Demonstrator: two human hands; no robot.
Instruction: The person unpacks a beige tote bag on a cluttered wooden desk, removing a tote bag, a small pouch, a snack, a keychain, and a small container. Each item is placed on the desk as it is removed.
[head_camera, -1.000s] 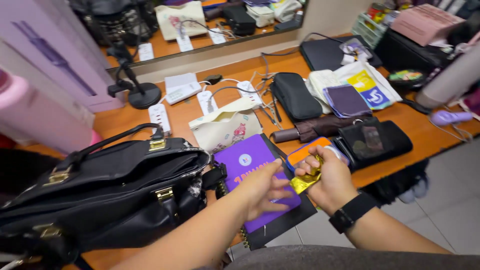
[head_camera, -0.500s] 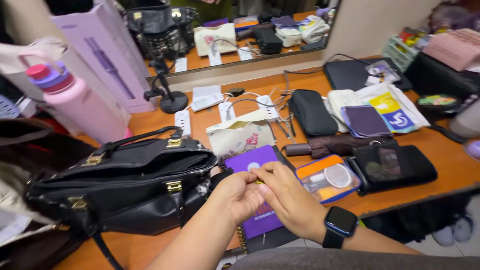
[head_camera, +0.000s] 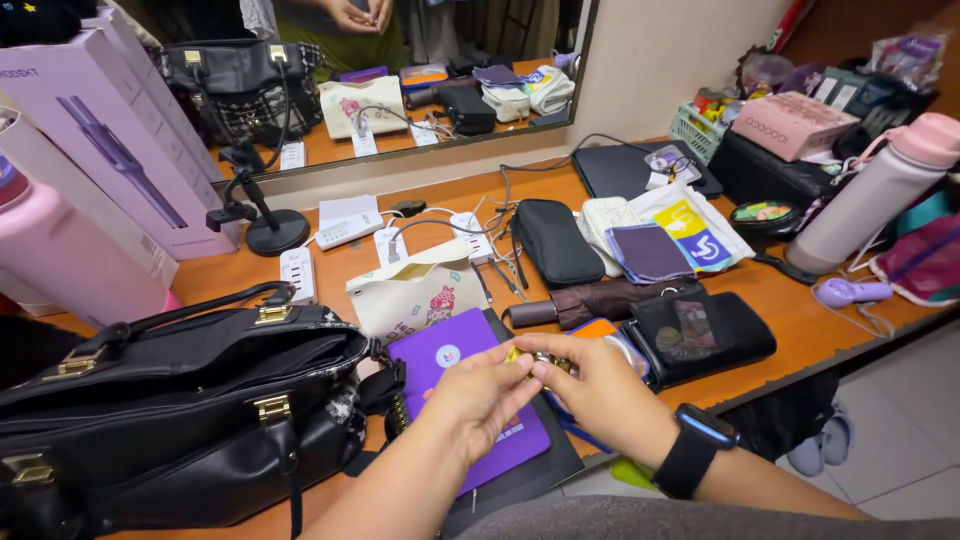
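Observation:
My left hand (head_camera: 480, 393) and my right hand (head_camera: 597, 385) meet over a purple notebook (head_camera: 447, 362) at the front edge of the wooden desk (head_camera: 790, 300). Both pinch a small gold, shiny thing (head_camera: 532, 362) between their fingertips; most of it is hidden by the fingers. A black watch (head_camera: 694, 446) sits on my right wrist. An orange case (head_camera: 597, 329) lies just behind my right hand. A large black handbag (head_camera: 170, 400) stands open to the left of my hands.
Behind my hands lie a cream tote bag (head_camera: 415, 292), a folded umbrella (head_camera: 590, 300), a black mesh pouch (head_camera: 700, 335) and a black zip case (head_camera: 555, 240). Pink bottles (head_camera: 60, 250) (head_camera: 870, 195), a lilac box (head_camera: 110, 140), cables, chargers and a mirror (head_camera: 400, 70) crowd the back.
My hands stayed together on the small gold thing and shifted slightly left over the purple notebook. The camera swung right and up, showing more of the desk's right side and the mirror.

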